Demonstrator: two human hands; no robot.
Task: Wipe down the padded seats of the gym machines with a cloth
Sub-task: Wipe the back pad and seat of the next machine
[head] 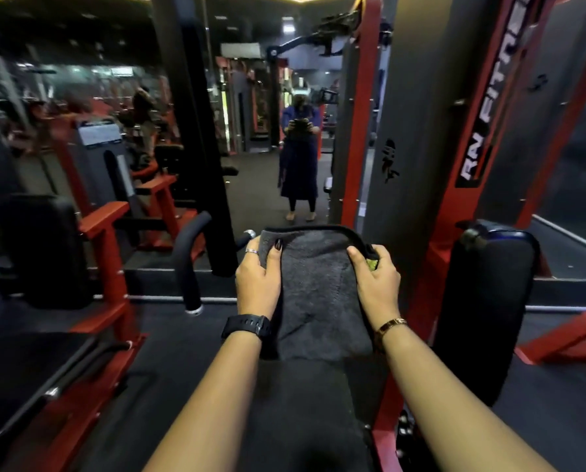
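A dark grey cloth [315, 291] hangs in front of me, held up by its upper corners. My left hand [259, 279] grips its left edge, thumb laid over the front. The right edge is gripped by my right hand [376, 281], beside a small yellow-green tag. Below the cloth lies a black padded seat [305, 413], running toward me between my forearms. A second black pad [482, 308] stands upright to the right on the red frame.
A red and grey machine column [431, 131] rises at right. Another red machine with a black seat [39, 247] stands at left, a curved black handle [189, 264] beside it. A mirror ahead reflects a person [300, 158] and the gym floor.
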